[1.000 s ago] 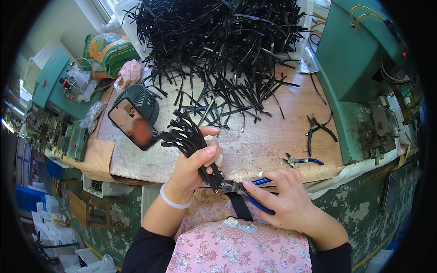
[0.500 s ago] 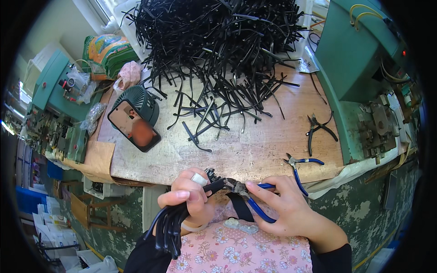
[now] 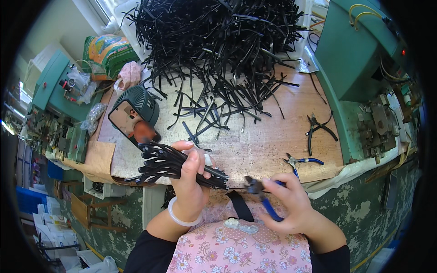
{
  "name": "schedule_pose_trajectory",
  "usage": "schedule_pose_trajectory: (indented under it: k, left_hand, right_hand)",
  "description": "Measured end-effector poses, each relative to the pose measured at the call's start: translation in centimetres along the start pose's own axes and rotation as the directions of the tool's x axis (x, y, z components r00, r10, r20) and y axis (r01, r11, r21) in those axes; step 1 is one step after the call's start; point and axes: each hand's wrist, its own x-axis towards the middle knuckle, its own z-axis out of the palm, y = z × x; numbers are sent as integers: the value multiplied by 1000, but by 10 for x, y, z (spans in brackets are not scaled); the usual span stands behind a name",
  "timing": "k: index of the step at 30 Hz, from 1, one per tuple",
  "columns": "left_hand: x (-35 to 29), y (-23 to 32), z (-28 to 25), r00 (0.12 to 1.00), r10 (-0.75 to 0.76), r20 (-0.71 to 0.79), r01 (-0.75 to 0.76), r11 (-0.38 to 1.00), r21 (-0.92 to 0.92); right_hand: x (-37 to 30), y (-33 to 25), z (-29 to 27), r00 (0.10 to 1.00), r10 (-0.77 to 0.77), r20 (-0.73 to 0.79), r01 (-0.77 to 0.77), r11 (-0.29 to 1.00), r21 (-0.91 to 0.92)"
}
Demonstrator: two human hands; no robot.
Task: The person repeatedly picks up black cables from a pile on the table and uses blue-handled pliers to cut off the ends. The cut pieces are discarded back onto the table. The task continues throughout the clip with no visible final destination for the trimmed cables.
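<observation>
My left hand [image 3: 193,177] is wrapped round a bundle of black eyeglass temples [image 3: 161,164]. Their curved tips fan out to the left, and their cut-square hinge ends sit together on the right, above my lap. In my right hand [image 3: 293,207] are blue-handled cutting pliers [image 3: 253,186], slightly blurred, the jaws pointing up and left. A small gap separates those jaws from the bundle's ends. Farther back, a large heap of black temples [image 3: 218,41] spills from a white tray [image 3: 125,20] onto the wooden table [image 3: 268,145].
On the table's right lie black-handled pliers [image 3: 323,128] and a second blue-handled pair [image 3: 309,160]. A phone [image 3: 123,119] leans on a dark green fan [image 3: 152,109] at left. Green machines stand left [image 3: 50,86] and right [image 3: 350,59]. A pink floral apron [image 3: 236,252] covers my lap.
My left hand has turned and risen, swinging the bundle's curved tips from hanging down to pointing left. The pliers have drawn back right, away from the temples.
</observation>
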Motion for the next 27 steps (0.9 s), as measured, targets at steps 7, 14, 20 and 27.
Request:
schedule_pose_trajectory:
  k: [7,14,20,27]
  left_hand:
    - [15,19,-69,992,81,92,-96,979,181]
    - [74,25,-96,894,-167,417,-437,-111,893]
    - [68,-33,-87,797,-295,527,-599,-279,750]
    - [71,-32,-41,831,-154,534,-499,216,839]
  right_hand:
    - [-4,22,11,994,43,101,-22,980,-199]
    - [-7,24,16,985,50,167,-27,991,-133]
    - [-13,22,12,976,71,205,-46,991,-122]
    - [-13,20,4,982,86,169,-72,993,-92]
